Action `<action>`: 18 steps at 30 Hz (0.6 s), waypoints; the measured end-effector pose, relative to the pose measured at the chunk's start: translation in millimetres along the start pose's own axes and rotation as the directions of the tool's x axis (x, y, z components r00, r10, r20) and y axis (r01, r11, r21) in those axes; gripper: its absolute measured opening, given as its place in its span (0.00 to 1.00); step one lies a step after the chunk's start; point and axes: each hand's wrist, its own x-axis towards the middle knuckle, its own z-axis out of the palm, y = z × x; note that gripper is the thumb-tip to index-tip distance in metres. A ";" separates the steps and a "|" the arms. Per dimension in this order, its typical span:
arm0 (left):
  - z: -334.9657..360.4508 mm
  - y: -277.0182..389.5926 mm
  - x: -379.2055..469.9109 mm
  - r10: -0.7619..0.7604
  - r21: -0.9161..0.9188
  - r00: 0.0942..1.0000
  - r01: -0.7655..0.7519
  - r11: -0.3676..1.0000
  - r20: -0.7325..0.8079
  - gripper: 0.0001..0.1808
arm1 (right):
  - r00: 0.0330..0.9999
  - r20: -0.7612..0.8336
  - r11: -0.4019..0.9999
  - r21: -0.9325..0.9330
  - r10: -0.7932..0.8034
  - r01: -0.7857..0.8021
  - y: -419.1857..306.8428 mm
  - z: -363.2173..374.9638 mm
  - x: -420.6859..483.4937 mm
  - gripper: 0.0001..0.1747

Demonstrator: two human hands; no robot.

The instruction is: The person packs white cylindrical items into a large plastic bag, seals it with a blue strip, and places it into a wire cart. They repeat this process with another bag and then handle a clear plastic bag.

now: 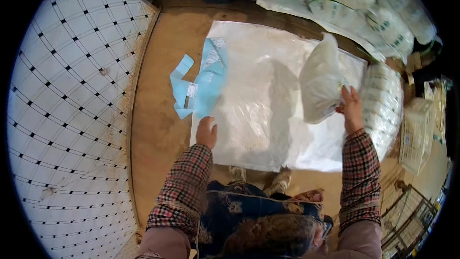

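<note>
A large white plastic sheet (251,122) lies spread on a brown surface before me. My right hand (350,109) is at the lower right side of a filled white plastic bag (320,79), its fingers closed on the bag's edge. Light blue plastic film or bags (212,79) bearing white printed patches lie across the sheet's left edge, with a looped strip (179,86) to their left. Just below the blue plastic is my left hand (207,133), fingers apart and holding nothing. Whether its fingertips touch the blue plastic I cannot tell.
Stacked clear bags of white round items (359,18) fill the upper right. Another such packed bag (382,108) stands right of the sheet. Farther right are a white plastic crate (417,136) and a metal wire rack (409,216). A white patterned panel (79,97) borders the left.
</note>
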 end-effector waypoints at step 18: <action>87.3 -210.5 150.0 -0.724 -0.912 0.601 0.399 -0.096 0.340 0.16 | 0.893 0.218 0.738 -0.504 -0.394 0.448 259.0 196.7 157.3 0.13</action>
